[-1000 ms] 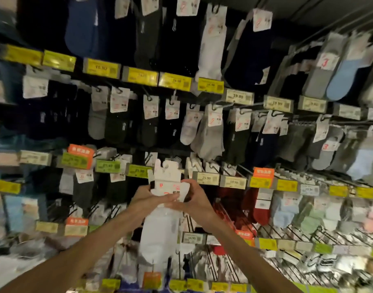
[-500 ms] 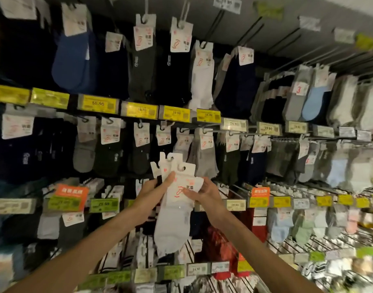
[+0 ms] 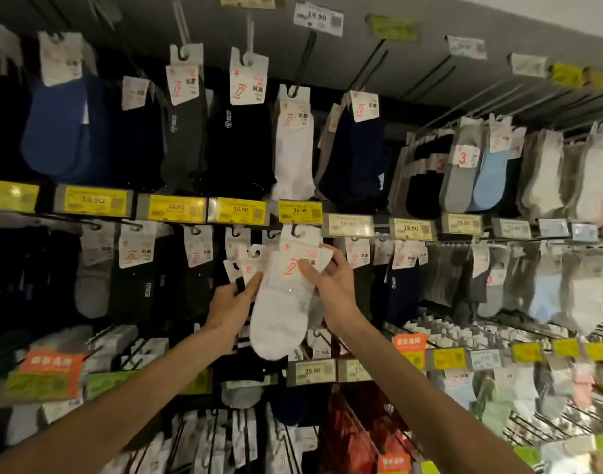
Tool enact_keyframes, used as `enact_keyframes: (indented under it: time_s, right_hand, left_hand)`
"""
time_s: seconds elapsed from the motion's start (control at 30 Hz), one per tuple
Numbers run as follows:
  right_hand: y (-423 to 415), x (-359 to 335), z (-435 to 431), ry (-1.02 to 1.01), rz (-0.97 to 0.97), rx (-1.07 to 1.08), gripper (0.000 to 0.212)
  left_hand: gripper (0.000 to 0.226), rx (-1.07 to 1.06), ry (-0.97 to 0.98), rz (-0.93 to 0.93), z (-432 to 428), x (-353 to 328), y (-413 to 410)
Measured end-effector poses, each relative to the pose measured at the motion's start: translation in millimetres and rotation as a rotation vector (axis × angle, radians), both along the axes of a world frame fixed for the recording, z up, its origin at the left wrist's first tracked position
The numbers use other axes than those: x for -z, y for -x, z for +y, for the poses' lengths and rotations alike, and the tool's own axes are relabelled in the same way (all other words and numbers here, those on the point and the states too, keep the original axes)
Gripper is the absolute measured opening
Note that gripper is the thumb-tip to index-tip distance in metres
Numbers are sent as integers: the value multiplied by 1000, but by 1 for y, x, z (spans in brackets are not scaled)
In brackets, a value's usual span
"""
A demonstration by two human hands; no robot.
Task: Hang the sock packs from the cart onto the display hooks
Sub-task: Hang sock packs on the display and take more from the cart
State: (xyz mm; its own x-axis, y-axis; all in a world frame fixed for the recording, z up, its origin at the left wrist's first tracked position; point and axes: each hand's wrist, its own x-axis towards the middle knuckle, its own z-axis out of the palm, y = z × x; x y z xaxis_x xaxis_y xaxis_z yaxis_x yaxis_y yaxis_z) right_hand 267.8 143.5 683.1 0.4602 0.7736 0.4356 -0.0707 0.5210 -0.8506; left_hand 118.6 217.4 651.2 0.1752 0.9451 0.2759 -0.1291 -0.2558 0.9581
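A white sock pack [image 3: 282, 309] with a white card header hangs in front of the second row of the display. Its header top sits at a black display hook [image 3: 297, 231] just under a yellow price tag. My right hand [image 3: 330, 285] pinches the header's right side. My left hand [image 3: 233, 299] grips several more white-carded packs [image 3: 248, 268] fanned behind the front one, thumb against the white sock. The cart is out of view.
Rows of hanging socks fill the wall: blue, black, white and navy packs [image 3: 293, 145] above, grey and dark ones at both sides, red and white ones below. Yellow price tags [image 3: 176, 208] line each rail. Bare black hooks [image 3: 440, 73] stick out at the upper right.
Both hands have lifted the white packs up and to the right, from the third row to the hook in the second row. The view has tilted upward.
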Motion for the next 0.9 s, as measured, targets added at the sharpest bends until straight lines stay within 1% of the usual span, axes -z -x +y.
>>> enact_keyframes:
  time_s: [0.1, 0.23, 0.37, 0.47, 0.6, 0.67, 0.73, 0.8, 0.83, 0.9]
  right_hand:
    - [-8, -15, 9, -56, -28, -3, 37]
    - [-18, -13, 25, -82, -69, -23, 33]
    - [-24, -12, 39, -108, -153, -19, 29]
    - [-24, -12, 45, -115, -153, -36, 26]
    - [-26, -9, 51, -113, -201, -25, 25]
    - [-25, -6, 53, -123, -216, -15, 23]
    - [-24, -5, 56, -120, -189, 4, 22]
    - [-24, -7, 64, -97, -146, 23, 30]
    - [-24, -8, 69, -81, -132, 37, 35]
    - [-26, -10, 79, -55, -123, 54, 35]
  left_hand:
    - [31, -26, -11, -12, 10, -8, -6]
    - [32, -47, -58, 31, 20, -8, -16]
    - [36, -53, -48, 32, 26, -7, -21]
    - [38, -72, -39, 34, 30, -5, -24]
    - [50, -92, -68, 48, 30, -1, -30]
    - [52, -87, -95, 59, 30, 3, -33]
    - [55, -72, -104, 56, 29, 5, -36]
    - [63, -73, -71, 46, 31, 5, -38]
    - [61, -83, -48, 39, 34, 5, -38]
    - [47, -102, -22, 39, 41, 4, -38]
